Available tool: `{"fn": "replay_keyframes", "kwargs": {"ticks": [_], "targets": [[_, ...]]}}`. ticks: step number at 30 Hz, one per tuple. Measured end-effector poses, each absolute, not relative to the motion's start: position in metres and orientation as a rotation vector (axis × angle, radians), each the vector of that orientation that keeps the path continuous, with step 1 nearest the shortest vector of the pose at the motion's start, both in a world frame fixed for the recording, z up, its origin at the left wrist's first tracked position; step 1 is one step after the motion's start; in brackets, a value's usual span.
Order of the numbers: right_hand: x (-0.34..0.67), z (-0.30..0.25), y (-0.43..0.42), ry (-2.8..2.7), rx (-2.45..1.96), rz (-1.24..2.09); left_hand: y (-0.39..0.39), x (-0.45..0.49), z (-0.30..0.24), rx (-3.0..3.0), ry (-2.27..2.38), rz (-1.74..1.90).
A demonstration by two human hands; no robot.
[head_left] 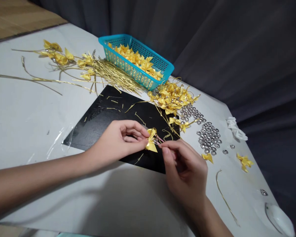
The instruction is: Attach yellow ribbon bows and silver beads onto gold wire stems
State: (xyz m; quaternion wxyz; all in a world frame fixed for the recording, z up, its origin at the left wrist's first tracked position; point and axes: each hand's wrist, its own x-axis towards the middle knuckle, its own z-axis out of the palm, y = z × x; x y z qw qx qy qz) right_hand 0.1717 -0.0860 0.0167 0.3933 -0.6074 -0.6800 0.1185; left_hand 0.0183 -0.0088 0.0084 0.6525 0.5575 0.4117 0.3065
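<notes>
My left hand (120, 140) pinches a small yellow ribbon bow (151, 141) above the front edge of a black mat (106, 115). My right hand (185, 168) meets it from the right, fingers pinched on a thin gold wire (159, 142) that touches the bow. A bead seems to sit at the bow's centre, too small to be sure. Both hands hover just over the mat.
A turquoise basket (162, 65) of yellow bows stands at the back. A loose pile of bows (171, 97) and silver beads (208, 136) lie to the right. Gold wires (113, 74) and finished stems (61, 59) lie at the left back. A bent wire (224, 197) lies near the right edge.
</notes>
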Motion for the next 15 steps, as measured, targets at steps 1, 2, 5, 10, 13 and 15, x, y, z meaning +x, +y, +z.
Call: {"fn": "replay_keyframes", "kwargs": {"ticks": [1,2,5,10,13,15], "targets": [[0.1717,0.0166,-0.086,-1.731,-1.537,0.306,-0.0087,0.0185,0.0081,1.262,0.928,0.698],[0.1716,0.0165,-0.0859,-1.738,-1.534,0.313,-0.0087,0.0187,0.0077,1.258,0.921,0.698],[0.1711,0.0164,-0.0854,-1.746,-1.525,0.326,-0.0086,0.0194,0.0066,1.24,0.903,0.704],[0.1714,0.0175,-0.0847,-1.741,-1.53,0.327,-0.0095,0.0198,0.0064,1.216,0.885,0.702],[0.1712,0.018,-0.0848,-1.739,-1.535,0.332,-0.0104,0.0195,0.0067,1.212,0.873,0.709],[0.1706,0.0178,-0.085,-1.73,-1.539,0.326,-0.0107,0.0192,0.0068,1.213,0.87,0.71]]}}
